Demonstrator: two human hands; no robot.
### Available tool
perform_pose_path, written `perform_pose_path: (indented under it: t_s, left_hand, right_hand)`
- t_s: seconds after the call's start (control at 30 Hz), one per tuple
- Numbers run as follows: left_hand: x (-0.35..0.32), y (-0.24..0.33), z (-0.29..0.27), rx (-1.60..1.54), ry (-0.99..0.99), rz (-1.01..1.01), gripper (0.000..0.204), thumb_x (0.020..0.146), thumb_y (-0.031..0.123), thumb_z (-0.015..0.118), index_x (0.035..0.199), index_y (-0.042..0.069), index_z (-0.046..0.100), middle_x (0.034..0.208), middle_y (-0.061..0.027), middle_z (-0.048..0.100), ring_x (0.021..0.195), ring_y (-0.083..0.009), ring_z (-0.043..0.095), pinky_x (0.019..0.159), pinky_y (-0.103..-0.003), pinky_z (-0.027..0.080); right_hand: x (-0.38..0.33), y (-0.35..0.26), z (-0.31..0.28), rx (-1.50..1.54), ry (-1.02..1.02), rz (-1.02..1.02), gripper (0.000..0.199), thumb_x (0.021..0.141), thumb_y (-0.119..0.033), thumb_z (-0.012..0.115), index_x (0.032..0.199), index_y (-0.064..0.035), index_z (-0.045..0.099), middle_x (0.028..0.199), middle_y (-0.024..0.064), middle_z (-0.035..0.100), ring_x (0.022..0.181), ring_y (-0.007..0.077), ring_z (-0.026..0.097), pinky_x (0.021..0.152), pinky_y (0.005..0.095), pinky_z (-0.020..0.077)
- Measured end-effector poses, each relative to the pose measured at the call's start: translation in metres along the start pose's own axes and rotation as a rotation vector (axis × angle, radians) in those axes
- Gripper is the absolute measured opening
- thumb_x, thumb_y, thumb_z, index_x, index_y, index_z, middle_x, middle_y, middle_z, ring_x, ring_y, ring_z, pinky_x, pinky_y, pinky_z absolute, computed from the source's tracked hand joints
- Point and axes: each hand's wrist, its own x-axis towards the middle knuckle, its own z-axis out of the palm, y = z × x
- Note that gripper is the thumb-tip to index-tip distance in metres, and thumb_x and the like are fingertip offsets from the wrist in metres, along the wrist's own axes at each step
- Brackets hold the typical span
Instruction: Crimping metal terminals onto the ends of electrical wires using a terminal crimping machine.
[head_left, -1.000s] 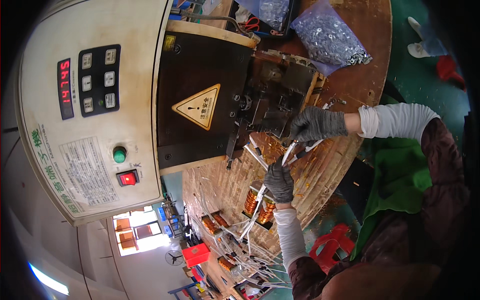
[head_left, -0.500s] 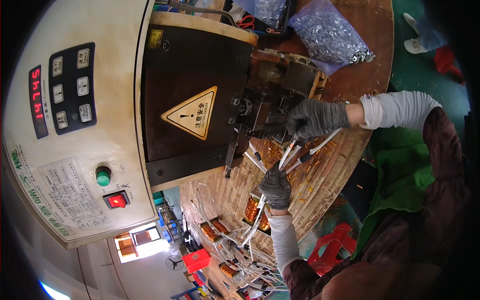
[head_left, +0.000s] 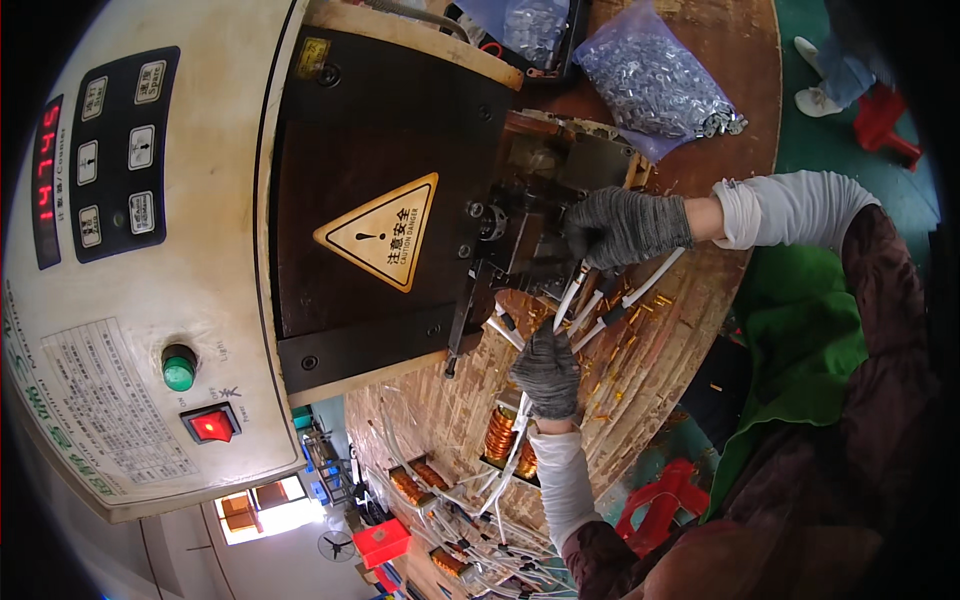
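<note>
Gloved in grey, my left hand (head_left: 546,372) is closed round a white sleeved wire (head_left: 568,305). The wire slants up from this hand, and a silvery metal tip shows at its far end. That tip meets the fingers of my right hand (head_left: 625,228), also in a grey glove, which is closed at the tip beside the dark press head (head_left: 515,225) of a terminal crimping machine. The right fingertips are partly hidden. More white wires with black sleeve pieces (head_left: 612,316) lie beside the held one. Below my left hand sits a copper-wound coil (head_left: 499,432) with white leads.
The cream machine housing (head_left: 215,290) with a lit red switch (head_left: 211,426) fills the left. A clear bag of metal terminals (head_left: 665,85) lies beyond my right hand. More coils (head_left: 411,486) and tangled leads cover the lower bench. Copper scraps dot the wooden bench (head_left: 655,335). A red stool (head_left: 660,505) stands nearby.
The view has shifted a little, so the machine sits further left. The silvery tip of the wire now shows more plainly at my right fingers. Both hands keep nearly the same pose.
</note>
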Motion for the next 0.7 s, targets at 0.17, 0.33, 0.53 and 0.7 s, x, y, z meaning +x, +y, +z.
perform_pose_path:
  t_s: [0.17, 0.33, 0.53, 0.7]
  left_hand:
    - [0.003, 0.007, -0.002, -0.01, -0.054, -0.028, 0.017, 0.082, 0.005, 0.054, 0.097, 0.002, 0.063, 0.068, -0.0155, 0.061, 0.053, -0.0228, 0.058, 0.05, -0.033, 0.045]
    - [-0.002, 0.003, 0.0, 0.022, -0.044, -0.031, 0.021, 0.076, 0.003, 0.058, 0.096, 0.002, 0.062, 0.066, -0.0147, 0.059, 0.054, -0.0271, 0.057, 0.049, -0.034, 0.045]
    - [0.003, 0.008, 0.0, 0.022, 0.021, 0.078, 0.004, 0.078, 0.01, 0.056, 0.081, 0.008, 0.057, 0.06, -0.0096, 0.052, 0.052, -0.027, 0.052, 0.046, -0.036, 0.042]
    - [-0.003, 0.021, -0.002, 0.08, 0.002, -0.03, 0.015, 0.075, 0.012, 0.059, 0.089, 0.007, 0.06, 0.068, -0.0119, 0.058, 0.061, -0.0313, 0.057, 0.055, -0.039, 0.045]
  right_hand:
    - [0.001, -0.004, -0.001, 0.169, -0.016, 0.212, 0.011, 0.073, -0.006, 0.064, 0.074, -0.0007, 0.054, 0.069, 0.0062, 0.058, 0.063, 0.0151, 0.06, 0.055, 0.0284, 0.0495]
    - [0.01, 0.004, 0.002, 0.134, -0.058, 0.233, 0.013, 0.071, -0.009, 0.065, 0.073, -0.0021, 0.053, 0.064, 0.006, 0.056, 0.061, 0.0154, 0.059, 0.053, 0.0295, 0.0485]
    - [0.009, 0.008, 0.003, -0.044, 0.034, 0.004, 0.009, 0.071, -0.006, 0.062, 0.074, -0.0033, 0.054, 0.07, 0.007, 0.055, 0.055, 0.013, 0.056, 0.049, 0.0268, 0.0461]
    - [-0.01, -0.002, 0.008, 0.206, -0.058, 0.139, 0.013, 0.075, -0.003, 0.055, 0.088, -0.0002, 0.056, 0.076, 0.0056, 0.058, 0.06, 0.0114, 0.057, 0.052, 0.0243, 0.0468]
